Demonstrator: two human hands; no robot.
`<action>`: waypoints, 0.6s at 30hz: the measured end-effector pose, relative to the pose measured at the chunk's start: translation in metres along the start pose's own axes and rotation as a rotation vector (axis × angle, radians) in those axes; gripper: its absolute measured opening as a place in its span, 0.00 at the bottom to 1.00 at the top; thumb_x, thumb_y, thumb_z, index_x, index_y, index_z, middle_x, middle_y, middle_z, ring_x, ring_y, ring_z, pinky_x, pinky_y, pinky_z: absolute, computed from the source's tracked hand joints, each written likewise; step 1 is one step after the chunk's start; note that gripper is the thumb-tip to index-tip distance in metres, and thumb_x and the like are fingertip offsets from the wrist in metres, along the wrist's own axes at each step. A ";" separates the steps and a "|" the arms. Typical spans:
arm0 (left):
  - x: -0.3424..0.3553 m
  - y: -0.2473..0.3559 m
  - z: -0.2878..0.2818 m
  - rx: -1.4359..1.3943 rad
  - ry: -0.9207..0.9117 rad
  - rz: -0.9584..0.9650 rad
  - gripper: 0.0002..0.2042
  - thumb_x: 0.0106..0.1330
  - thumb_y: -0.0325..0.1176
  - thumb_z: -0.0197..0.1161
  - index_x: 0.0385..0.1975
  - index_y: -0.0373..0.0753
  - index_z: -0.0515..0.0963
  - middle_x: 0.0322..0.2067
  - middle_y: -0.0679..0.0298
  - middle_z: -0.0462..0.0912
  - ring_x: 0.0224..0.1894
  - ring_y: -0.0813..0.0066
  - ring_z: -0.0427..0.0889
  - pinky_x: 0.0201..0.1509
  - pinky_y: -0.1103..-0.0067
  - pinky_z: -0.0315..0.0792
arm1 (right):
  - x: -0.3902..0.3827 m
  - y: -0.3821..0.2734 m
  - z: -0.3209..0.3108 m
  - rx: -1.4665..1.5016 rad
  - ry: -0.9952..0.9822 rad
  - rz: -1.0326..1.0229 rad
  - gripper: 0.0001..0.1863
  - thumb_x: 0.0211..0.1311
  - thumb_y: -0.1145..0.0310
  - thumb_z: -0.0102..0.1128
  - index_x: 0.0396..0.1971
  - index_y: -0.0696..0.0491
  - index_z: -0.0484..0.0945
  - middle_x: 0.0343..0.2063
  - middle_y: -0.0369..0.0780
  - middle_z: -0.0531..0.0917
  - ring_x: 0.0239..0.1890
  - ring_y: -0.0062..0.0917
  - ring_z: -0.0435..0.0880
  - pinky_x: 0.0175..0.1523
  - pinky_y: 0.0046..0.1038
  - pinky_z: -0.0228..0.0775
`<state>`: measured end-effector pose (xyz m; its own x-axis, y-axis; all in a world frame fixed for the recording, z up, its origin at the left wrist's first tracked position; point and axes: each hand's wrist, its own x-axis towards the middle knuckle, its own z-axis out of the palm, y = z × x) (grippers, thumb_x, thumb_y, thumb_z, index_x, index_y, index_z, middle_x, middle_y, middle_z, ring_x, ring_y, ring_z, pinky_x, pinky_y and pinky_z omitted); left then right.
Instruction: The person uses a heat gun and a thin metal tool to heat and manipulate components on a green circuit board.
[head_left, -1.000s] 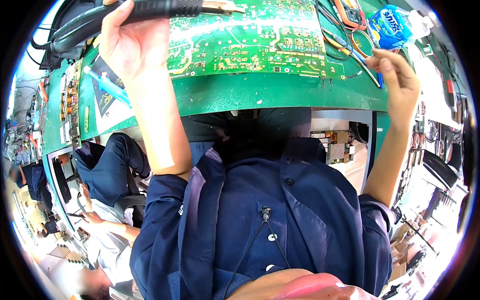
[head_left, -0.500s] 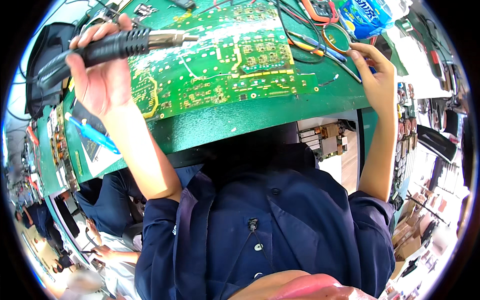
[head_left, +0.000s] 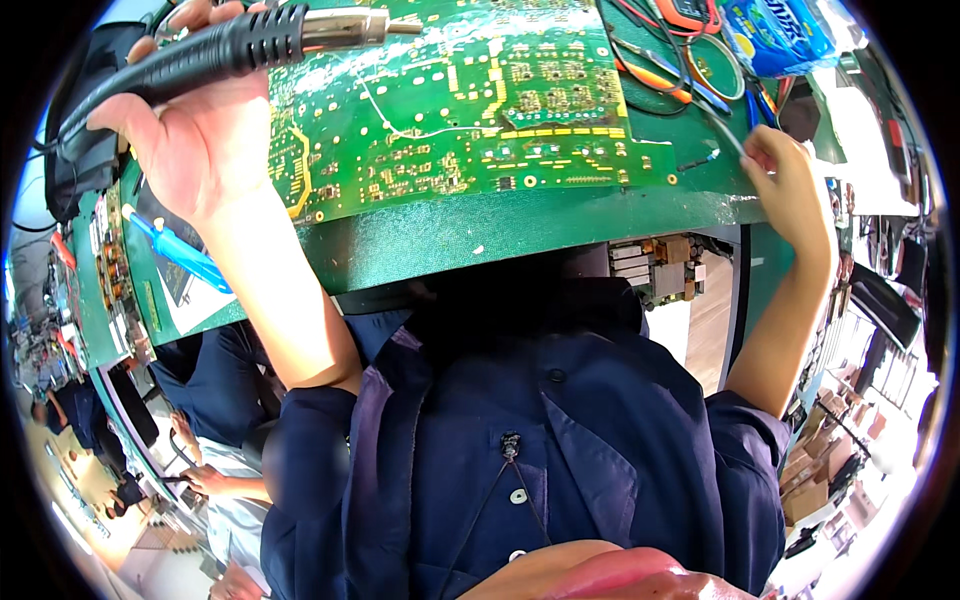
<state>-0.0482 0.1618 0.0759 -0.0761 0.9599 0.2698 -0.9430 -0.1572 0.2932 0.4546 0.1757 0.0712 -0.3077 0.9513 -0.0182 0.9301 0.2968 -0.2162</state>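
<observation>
The left hand (head_left: 200,135) grasps a black-handled tool (head_left: 190,60), its fingers wrapped over the far side of the grip and the thumb lying along the near side. The tool's metal barrel (head_left: 345,28) points to the right, and its narrow tip (head_left: 405,28) appears in front of the green circuit board (head_left: 460,105), which lies flat on the green workbench (head_left: 430,235). The gap between tip and board cannot be judged from this angle.

The right hand (head_left: 795,195) is beside the board's right side, fingers curled, fingertips at the end of a thin silver rod (head_left: 727,137). Whether they pinch it cannot be told.

For good handling, hold the tool by the ribbed black grip only and treat the bare metal as hot (its temperature does not show). Keep the tip clear of the white wire (head_left: 400,132) that runs across the board. Lift the silver rod free of the orange-handled pliers (head_left: 655,82) and the nearby leads, since a snag could drag them onto the components. Steady the left forearm to limit tip wander.
</observation>
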 end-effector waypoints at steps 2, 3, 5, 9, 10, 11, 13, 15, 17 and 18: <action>-0.006 0.004 0.007 0.118 0.076 0.054 0.28 0.47 0.51 0.78 0.39 0.33 0.81 0.53 0.47 0.68 0.59 0.45 0.68 0.74 0.46 0.53 | -0.002 0.009 -0.009 0.025 -0.007 0.004 0.06 0.57 0.74 0.59 0.31 0.61 0.73 0.24 0.46 0.76 0.28 0.34 0.75 0.39 0.33 0.68; -0.007 -0.005 0.010 0.265 0.146 0.183 0.29 0.48 0.53 0.77 0.39 0.33 0.80 0.54 0.46 0.68 0.59 0.45 0.68 0.74 0.46 0.54 | -0.005 0.007 -0.018 0.034 -0.017 0.038 0.06 0.58 0.74 0.58 0.31 0.61 0.73 0.24 0.45 0.76 0.28 0.32 0.74 0.39 0.32 0.68; -0.007 -0.029 0.016 0.557 0.286 0.430 0.32 0.48 0.57 0.74 0.40 0.31 0.80 0.55 0.44 0.69 0.60 0.44 0.68 0.73 0.46 0.56 | -0.012 0.009 -0.024 0.064 -0.013 0.081 0.05 0.61 0.75 0.56 0.31 0.61 0.72 0.23 0.44 0.75 0.28 0.29 0.72 0.39 0.31 0.68; -0.006 0.013 -0.008 0.231 0.044 0.096 0.37 0.48 0.62 0.69 0.45 0.30 0.79 0.56 0.39 0.70 0.63 0.38 0.67 0.73 0.45 0.57 | -0.021 0.015 -0.037 0.171 0.042 0.214 0.06 0.69 0.72 0.55 0.34 0.60 0.74 0.23 0.37 0.74 0.29 0.18 0.69 0.36 0.23 0.63; -0.006 0.016 -0.008 0.245 0.079 0.083 0.37 0.49 0.62 0.69 0.45 0.30 0.79 0.56 0.39 0.69 0.63 0.37 0.66 0.73 0.45 0.57 | -0.021 0.013 -0.041 0.196 0.051 0.260 0.07 0.70 0.71 0.55 0.35 0.60 0.74 0.23 0.36 0.73 0.29 0.16 0.68 0.36 0.22 0.62; -0.005 0.020 -0.007 0.259 0.114 0.069 0.37 0.49 0.62 0.69 0.45 0.30 0.79 0.57 0.38 0.69 0.64 0.37 0.66 0.72 0.45 0.58 | -0.020 0.019 -0.043 0.221 0.057 0.219 0.09 0.75 0.69 0.54 0.41 0.60 0.77 0.27 0.30 0.73 0.31 0.09 0.66 0.35 0.16 0.55; -0.007 0.013 -0.007 0.256 0.062 0.037 0.38 0.52 0.62 0.67 0.49 0.31 0.77 0.59 0.37 0.67 0.63 0.37 0.68 0.71 0.46 0.60 | -0.014 0.007 -0.040 0.310 0.207 0.199 0.12 0.75 0.67 0.56 0.48 0.60 0.79 0.27 0.30 0.73 0.30 0.10 0.65 0.34 0.16 0.54; -0.007 0.007 -0.010 0.250 0.009 0.022 0.38 0.54 0.61 0.66 0.52 0.31 0.75 0.60 0.36 0.67 0.62 0.38 0.69 0.71 0.46 0.62 | -0.011 0.002 -0.036 0.463 0.296 0.118 0.14 0.75 0.68 0.55 0.52 0.62 0.79 0.27 0.32 0.74 0.29 0.13 0.68 0.35 0.18 0.56; -0.008 0.003 -0.013 0.262 -0.004 0.024 0.37 0.55 0.60 0.65 0.53 0.31 0.74 0.60 0.36 0.67 0.62 0.39 0.69 0.70 0.47 0.62 | -0.006 -0.007 -0.027 0.650 0.363 -0.005 0.15 0.76 0.70 0.53 0.52 0.64 0.78 0.28 0.35 0.75 0.30 0.16 0.70 0.36 0.20 0.58; -0.009 0.002 -0.013 0.274 -0.004 0.028 0.37 0.56 0.60 0.65 0.53 0.31 0.74 0.61 0.36 0.67 0.61 0.39 0.70 0.70 0.47 0.62 | -0.003 -0.009 -0.024 0.745 0.394 -0.068 0.15 0.76 0.71 0.53 0.52 0.65 0.78 0.28 0.36 0.75 0.31 0.17 0.71 0.36 0.21 0.59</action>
<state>-0.0537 0.1557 0.0625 -0.0991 0.9536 0.2844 -0.8179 -0.2408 0.5225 0.4519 0.1724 0.0965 -0.1369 0.9339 0.3302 0.4947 0.3532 -0.7941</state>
